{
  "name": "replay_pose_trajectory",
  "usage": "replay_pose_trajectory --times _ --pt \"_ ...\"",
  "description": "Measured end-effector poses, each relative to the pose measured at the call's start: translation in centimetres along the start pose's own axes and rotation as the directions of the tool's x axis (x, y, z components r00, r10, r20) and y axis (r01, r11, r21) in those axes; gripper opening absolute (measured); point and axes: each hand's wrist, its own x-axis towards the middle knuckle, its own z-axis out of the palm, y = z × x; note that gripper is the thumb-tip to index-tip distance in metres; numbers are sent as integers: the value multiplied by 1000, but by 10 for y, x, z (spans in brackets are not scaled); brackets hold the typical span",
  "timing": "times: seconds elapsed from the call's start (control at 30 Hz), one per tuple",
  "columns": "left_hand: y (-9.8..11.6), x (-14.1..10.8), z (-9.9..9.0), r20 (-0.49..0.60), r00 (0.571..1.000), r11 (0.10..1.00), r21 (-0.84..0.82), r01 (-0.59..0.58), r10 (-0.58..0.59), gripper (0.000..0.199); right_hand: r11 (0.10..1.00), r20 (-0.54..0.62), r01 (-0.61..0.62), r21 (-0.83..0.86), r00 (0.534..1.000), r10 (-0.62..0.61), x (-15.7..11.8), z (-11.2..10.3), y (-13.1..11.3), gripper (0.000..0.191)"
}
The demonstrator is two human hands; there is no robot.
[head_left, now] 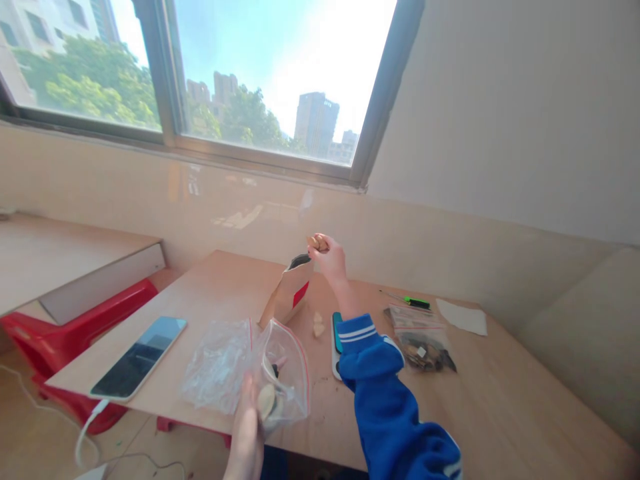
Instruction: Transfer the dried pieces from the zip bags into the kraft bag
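On my head feed, the right hand is raised, its fingers drawn narrow around a small cluster of tan pieces, directly above the open mouth of a kraft paper bag. The bag stands tilted on the wooden tabletop, and its thin walls look soft enough to fold if I press them. The pieces look light, hard and dry, though they're too small to identify from here. I'd pinch them together with the fingertips, as they could easily slip apart.

The left hand, at the bottom edge of the frame, holds up a zip-top plastic bag with a red-edged seal. I can't see every finger through the film, but the hand appears closed on the bag's lower side. Inside is a round pale slice; the slippery film would be best held near the top edge.

Two loose pale bits lie on the table just beyond the blue sleeve. A crumpled clear bag lies beside the zip-top bag, and a second bag of brown pieces sits to the right, near a green-handled screwdriver.
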Motion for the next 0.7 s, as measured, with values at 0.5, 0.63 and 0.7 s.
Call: replay_pose_trajectory --times 0.5,0.63,0.7 --pt "13 -2 -6 41 998 998 -50 42 -40 52 894 555 413 -175 791 -257 -9 -5 5 55" --pt "14 -5 -5 14 999 998 -44 48 -47 50 888 628 402 -224 756 -183 -18 -8 1 62" --pt "14 -6 -5 23 999 998 -38 42 -41 49 882 632 394 -259 760 -154 -20 -12 -2 53"
